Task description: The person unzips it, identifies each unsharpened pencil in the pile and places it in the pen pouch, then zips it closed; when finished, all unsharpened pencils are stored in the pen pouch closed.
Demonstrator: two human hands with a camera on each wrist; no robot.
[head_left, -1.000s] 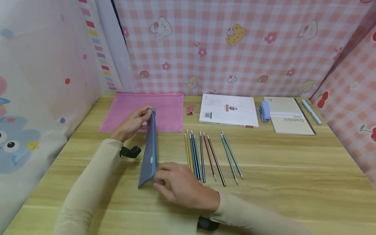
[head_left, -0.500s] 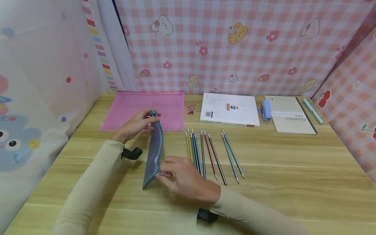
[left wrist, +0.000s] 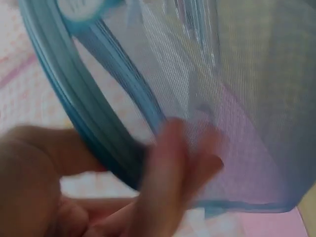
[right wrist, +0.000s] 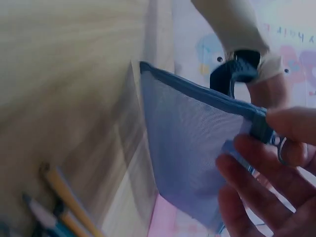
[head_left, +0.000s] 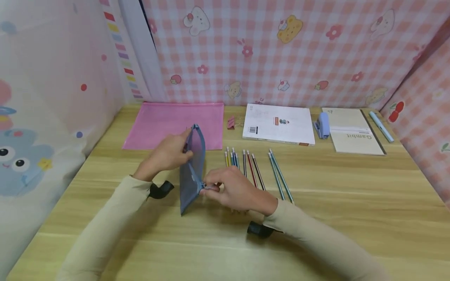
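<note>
Roughly, biggest first: wooden desk (head_left: pixel 351 218), then pink mesh folder (head_left: pixel 165 123) flat at the back left, white booklet (head_left: pixel 279 128) and tan notebook (head_left: pixel 355 134) to its right. Blue mesh zipper pouch (head_left: pixel 191 171) stands on edge mid-desk, long axis running away from the person, far end tipped up over the folder's near edge. Left hand (head_left: pixel 168 156) grips the pouch's far half from the left side, fingers curled on the zipper edge. Right hand (head_left: pixel 235 189) pinches the zipper pull (head_left: pixel 204 187) at the near half, so the right is the nearer hand to the slider. Pencils (head_left: pixel 254 171) lie parallel just right of the pouch, partly under the right hand.
</note>
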